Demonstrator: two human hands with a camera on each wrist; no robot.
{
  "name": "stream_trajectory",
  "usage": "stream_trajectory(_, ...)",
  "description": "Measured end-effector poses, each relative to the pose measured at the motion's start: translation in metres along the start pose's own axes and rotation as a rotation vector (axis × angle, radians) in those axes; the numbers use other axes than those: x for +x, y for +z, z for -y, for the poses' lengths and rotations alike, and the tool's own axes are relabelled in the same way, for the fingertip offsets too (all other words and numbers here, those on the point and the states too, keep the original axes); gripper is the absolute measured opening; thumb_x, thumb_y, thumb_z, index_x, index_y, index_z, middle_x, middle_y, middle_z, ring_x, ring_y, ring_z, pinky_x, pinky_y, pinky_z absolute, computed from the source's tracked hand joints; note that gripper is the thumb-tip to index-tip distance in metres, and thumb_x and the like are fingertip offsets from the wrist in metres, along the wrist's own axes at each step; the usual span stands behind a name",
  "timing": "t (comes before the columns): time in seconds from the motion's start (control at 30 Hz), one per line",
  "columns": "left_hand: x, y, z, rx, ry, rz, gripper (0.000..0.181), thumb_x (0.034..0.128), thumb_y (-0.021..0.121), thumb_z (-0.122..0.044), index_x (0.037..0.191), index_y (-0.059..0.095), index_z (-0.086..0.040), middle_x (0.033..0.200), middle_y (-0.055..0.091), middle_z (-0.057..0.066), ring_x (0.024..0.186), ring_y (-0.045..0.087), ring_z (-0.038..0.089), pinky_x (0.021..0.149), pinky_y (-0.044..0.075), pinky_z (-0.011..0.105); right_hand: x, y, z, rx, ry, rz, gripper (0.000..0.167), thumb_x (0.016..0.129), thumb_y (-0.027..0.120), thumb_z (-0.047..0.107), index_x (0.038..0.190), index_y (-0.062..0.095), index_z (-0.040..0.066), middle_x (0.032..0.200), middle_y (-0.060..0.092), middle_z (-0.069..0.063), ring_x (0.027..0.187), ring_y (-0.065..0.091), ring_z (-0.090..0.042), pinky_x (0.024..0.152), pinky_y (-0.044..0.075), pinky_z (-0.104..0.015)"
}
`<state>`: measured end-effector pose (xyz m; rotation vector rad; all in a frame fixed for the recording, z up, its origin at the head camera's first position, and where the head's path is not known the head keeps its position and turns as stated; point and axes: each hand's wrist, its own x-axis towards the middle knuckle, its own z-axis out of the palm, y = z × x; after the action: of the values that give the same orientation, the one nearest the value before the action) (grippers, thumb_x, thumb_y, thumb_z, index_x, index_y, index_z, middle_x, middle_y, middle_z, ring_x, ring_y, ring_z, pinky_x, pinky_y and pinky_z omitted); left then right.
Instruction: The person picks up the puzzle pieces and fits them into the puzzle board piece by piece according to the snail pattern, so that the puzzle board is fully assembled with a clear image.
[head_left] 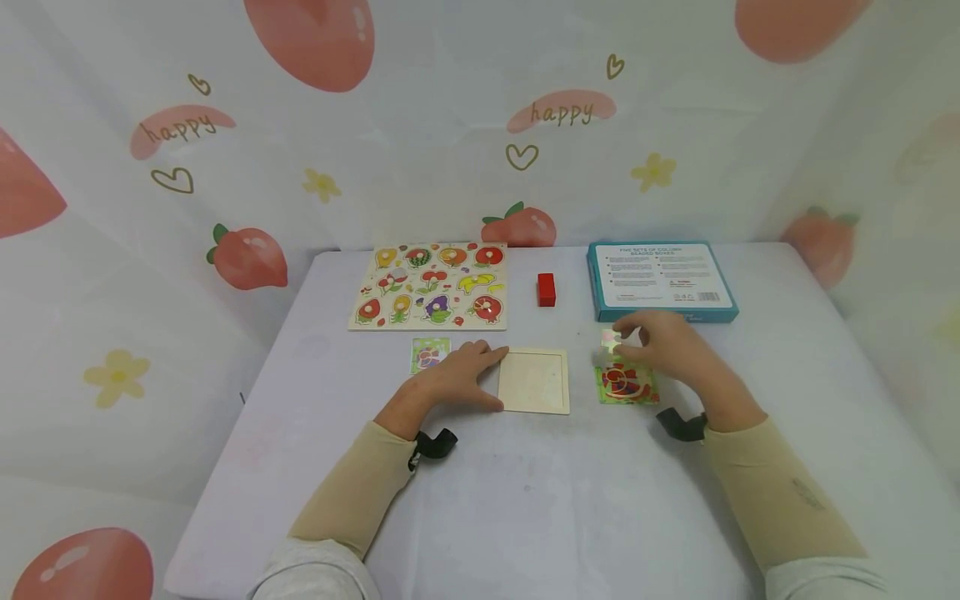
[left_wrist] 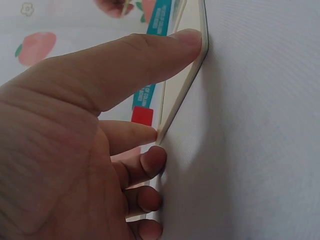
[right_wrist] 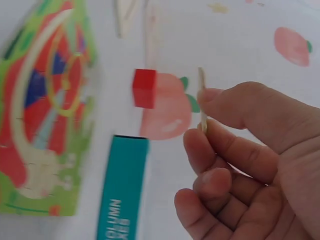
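The right hand (head_left: 663,346) pinches a small, thin, pale jigsaw piece (head_left: 609,338) near a square multicoloured snail puzzle (head_left: 628,385); the left hand (head_left: 459,375), thumb and forefinger spread, touches the square pale-wood tray (head_left: 534,382) to its right.

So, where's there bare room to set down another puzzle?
Widest is the near tabletop, between left sleeve and right sleeve, this side of the wooden tray. Another strip runs right of the blue box to the tabletop's edge. Crowded: around left hand and small picture; around right hand and green-edged puzzle.
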<state>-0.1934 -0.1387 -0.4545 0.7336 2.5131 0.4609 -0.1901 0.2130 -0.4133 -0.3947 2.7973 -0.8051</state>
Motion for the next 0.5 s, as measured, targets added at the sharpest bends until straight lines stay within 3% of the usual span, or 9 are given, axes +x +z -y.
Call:
stream_trajectory(0.33,-0.002,0.001,0.003,0.006,0.002,-0.01,0.096,0.0844,0.082,-0.046,0.162,0.034,-0.019,0.135,0.047,0.007,0.118,0.043,0.02,0.101,0.042,0.039,-0.016,-0.016,0.019,-0.007,-0.083,-0.073,0.034,0.092,0.077,0.017,0.123,0.071,0.005,0.104,0.066,-0.007,0.091,0.053,-0.026,0.069,0.047,-0.037)
stream_trajectory(0.5,-0.001,0.002,0.003,-0.006,0.016,-0.007,0.095,0.0849,0.081,-0.047,0.162,0.034,-0.02,0.136,0.047,0.007,0.119,0.042,0.021,0.102,0.042,0.04,-0.025,-0.025,0.029,-0.01,-0.146,-0.119,0.032,0.091,0.077,0.013,0.121,0.072,0.004,0.095,0.065,-0.003,0.085,0.053,-0.024,0.065,0.045,-0.033)
